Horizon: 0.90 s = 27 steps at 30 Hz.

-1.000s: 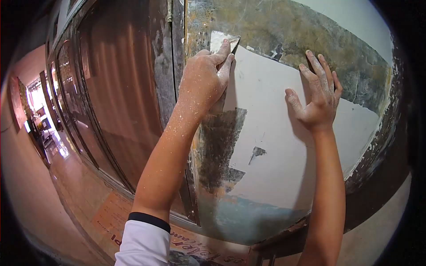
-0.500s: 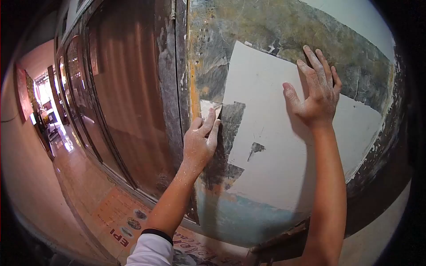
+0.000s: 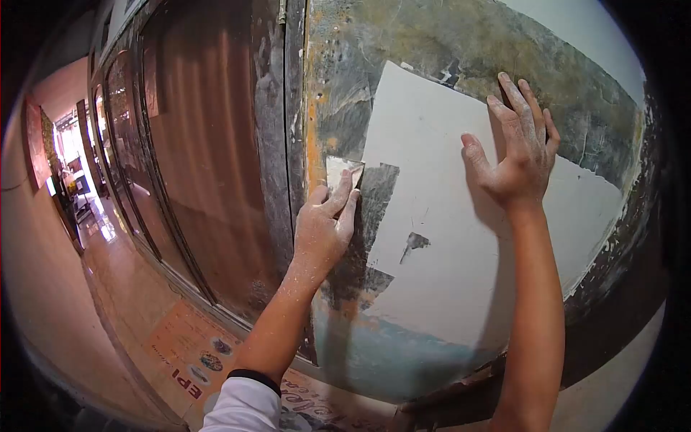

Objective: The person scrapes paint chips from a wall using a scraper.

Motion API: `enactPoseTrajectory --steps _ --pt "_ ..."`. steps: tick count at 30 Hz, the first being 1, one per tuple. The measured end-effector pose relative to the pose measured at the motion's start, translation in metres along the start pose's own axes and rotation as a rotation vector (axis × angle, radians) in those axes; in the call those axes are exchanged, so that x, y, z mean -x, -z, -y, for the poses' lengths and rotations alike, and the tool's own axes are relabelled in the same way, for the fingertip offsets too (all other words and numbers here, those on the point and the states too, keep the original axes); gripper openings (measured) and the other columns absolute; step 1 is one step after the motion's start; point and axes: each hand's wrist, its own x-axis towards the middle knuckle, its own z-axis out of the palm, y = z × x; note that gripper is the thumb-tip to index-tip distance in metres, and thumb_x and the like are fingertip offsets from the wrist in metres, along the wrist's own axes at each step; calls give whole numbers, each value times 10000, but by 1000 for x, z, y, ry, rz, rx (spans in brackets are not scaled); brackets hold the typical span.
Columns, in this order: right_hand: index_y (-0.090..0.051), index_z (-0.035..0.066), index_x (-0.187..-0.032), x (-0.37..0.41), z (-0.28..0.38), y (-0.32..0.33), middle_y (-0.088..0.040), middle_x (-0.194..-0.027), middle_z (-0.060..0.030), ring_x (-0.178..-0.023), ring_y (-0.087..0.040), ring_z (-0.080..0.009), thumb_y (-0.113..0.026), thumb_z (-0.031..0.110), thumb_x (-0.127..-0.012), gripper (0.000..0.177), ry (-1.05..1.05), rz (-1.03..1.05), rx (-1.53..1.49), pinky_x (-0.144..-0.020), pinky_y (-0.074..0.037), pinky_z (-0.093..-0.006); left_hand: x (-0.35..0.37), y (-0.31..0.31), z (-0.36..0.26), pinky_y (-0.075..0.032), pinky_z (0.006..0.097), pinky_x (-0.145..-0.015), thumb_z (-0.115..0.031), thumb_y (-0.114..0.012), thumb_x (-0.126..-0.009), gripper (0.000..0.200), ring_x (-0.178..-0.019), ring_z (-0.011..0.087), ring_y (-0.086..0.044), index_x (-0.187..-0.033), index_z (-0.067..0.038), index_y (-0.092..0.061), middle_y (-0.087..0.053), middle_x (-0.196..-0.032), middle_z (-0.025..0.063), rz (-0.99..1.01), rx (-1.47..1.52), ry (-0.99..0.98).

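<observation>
My left hand (image 3: 324, 227) grips a putty knife (image 3: 341, 171) and presses its putty-smeared blade flat against a worn, dark panel (image 3: 403, 50). The blade sits at the left edge of a wide patch of white putty (image 3: 446, 237) spread over the panel. A bare dark strip (image 3: 367, 223) runs down just right of the hand. My right hand (image 3: 515, 155) lies flat on the panel, fingers spread and pointing up, at the upper right of the white patch. Both hands are dusted with white specks.
Brown glazed door frames (image 3: 201, 165) stand left of the panel and recede down a corridor (image 3: 79, 209). Printed paper sheets (image 3: 194, 360) cover the tiled floor below. A dark ledge (image 3: 461, 392) runs under the panel's lower edge.
My left hand has dragged the putty knife from the panel's top down to mid-height, then a little upward. The right hand has stayed flat on the panel.
</observation>
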Motion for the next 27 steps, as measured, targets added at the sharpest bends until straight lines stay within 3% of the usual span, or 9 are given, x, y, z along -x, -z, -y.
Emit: enactPoseTrajectory --steps 6,8,13,18,20,27 --pt "-665 224 -1267 0 0 1 -517 -1581 20 -1510 -403 -235 -770 387 -796 510 3 5 -1 -1239 -218 -558 -16 3 -4 -451 373 -627 -122 -716 -971 376 -648 242 -531 -1336 -32 -692 -513 -743 142 30 -58 12" --pt "-664 226 -1269 1 -1 1 -514 -1583 20 -1510 -402 -234 -771 388 -797 511 2 7 -2 -1240 -217 -556 -22 4 -1 -449 373 -630 -126 -719 -971 378 -646 235 -523 -1338 -36 -691 -510 -737 141 -18 -43 -89" --pt "-665 225 -1274 1 -2 -1 -513 -1583 27 -1508 -403 -230 -765 404 -807 509 7 1 -1 -1243 -217 -546 -42 12 -14 -450 366 -646 -158 -712 -985 386 -662 235 -523 -1358 -63 -682 -540 -758 150 60 -89 -3" --pt "-668 220 -1276 1 0 0 -518 -1580 25 -1506 -409 -230 -762 418 -808 517 -5 4 5 -1246 -213 -534 -54 13 -16 -446 369 -639 -169 -713 -987 391 -650 239 -507 -1368 -85 -679 -531 -748 149 31 -94 -55" --pt "-702 233 -1240 1 1 0 -535 -1559 55 -1478 -433 -181 -737 523 -821 511 -18 -8 30 -1238 -242 -499 -61 14 -20 -447 368 -638 -174 -713 -988 388 -645 241 -507 -1364 -86 -683 -531 -748 148 21 -113 -60" --pt "-698 242 -1248 2 0 -1 -532 -1563 54 -1488 -419 -178 -742 511 -826 502 -12 -12 27 -1244 -235 -495 -86 18 -26 -456 373 -659 -221 -707 -991 389 -654 253 -534 -1357 -90 -688 -552 -739 156 30 -136 -66"
